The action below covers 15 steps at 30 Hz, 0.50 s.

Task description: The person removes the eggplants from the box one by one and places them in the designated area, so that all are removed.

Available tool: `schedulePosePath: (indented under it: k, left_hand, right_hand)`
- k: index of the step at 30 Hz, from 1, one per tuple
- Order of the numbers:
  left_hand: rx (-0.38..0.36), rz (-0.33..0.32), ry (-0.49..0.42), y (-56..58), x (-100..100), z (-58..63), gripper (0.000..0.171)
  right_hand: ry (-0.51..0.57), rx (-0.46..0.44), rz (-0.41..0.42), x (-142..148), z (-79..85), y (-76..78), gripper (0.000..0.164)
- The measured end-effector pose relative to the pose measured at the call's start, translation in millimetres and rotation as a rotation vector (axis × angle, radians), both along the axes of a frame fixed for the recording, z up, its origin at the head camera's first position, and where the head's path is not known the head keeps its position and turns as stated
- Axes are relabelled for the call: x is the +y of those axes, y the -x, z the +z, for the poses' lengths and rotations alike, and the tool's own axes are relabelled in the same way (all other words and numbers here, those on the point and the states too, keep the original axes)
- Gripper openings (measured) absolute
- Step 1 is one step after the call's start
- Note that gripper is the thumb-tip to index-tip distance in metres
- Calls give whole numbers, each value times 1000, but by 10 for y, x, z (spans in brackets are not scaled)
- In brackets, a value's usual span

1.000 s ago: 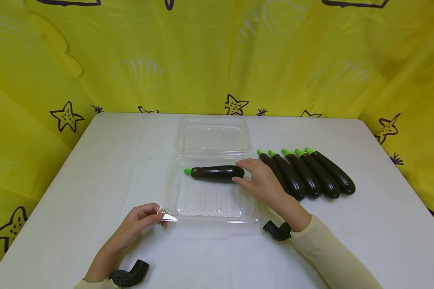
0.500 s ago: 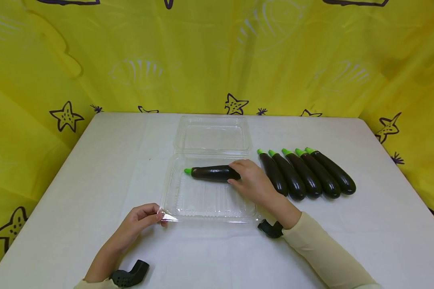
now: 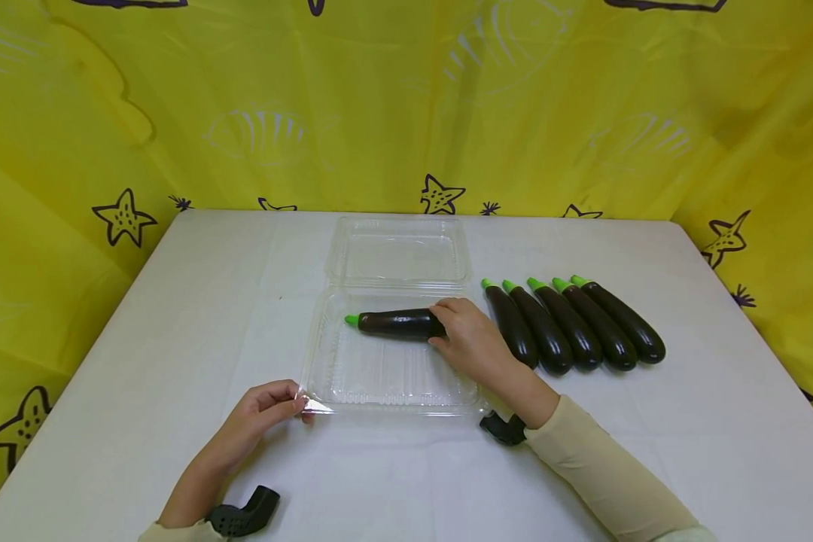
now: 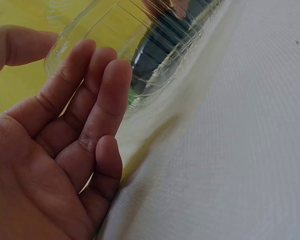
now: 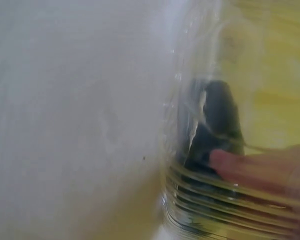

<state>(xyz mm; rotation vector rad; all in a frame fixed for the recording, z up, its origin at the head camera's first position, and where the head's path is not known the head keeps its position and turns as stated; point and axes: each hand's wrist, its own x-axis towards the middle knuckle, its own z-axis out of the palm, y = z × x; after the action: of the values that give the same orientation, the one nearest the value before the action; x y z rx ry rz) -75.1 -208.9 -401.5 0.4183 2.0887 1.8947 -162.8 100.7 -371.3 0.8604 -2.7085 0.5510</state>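
A clear plastic clamshell box (image 3: 393, 376) lies with its lid (image 3: 398, 252) folded back. In its base, a dark eggplant (image 3: 396, 324) with a green stem (image 3: 351, 321) lies crosswise, stem to the left. My right hand (image 3: 474, 339) grips its thick right end, which the fingers hide in the head view. Through the box wall, the right wrist view shows the dark eggplant (image 5: 217, 117) with a fingertip against it. My left hand (image 3: 266, 410) pinches the box's near left corner; in the left wrist view the thumb (image 4: 32, 42) meets the rim.
Several more eggplants (image 3: 542, 328) lie side by side on the white table (image 3: 176, 339), right of the box, green stems pointing away. A yellow patterned curtain (image 3: 379, 113) encloses the table at the back and sides.
My right hand has slid left over the eggplant's thick end and gripped it; it has barely moved in the last half second. The left hand stays at the box corner.
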Motion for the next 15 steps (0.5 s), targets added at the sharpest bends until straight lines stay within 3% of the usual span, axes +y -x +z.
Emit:
schedulePosePath:
  k: [15]
  left_hand:
    - [-1,-4,-2,4,-5,-4,17]
  right_hand:
    - [-26,-4,-9,-24,-10,9,40]
